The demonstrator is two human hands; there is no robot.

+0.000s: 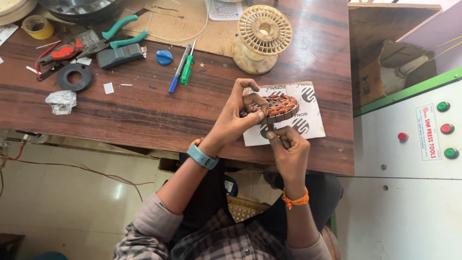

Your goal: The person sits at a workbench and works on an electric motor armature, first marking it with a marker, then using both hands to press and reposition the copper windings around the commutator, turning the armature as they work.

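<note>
While both hands work above the brown wooden surface (144,108), the left hand (238,113) has its fingers curled around a round grey metal stator wound with orange copper coils (281,107), held just over a white printed paper sheet (310,123). Right hand (288,147) fingers pinch narrowly at the stator's lower edge. Near the far edge stands a cream plastic spool (262,36); a white machine cabinet (409,159) on the right carries a tall white label with red print (427,131) beside green and red buttons
</note>
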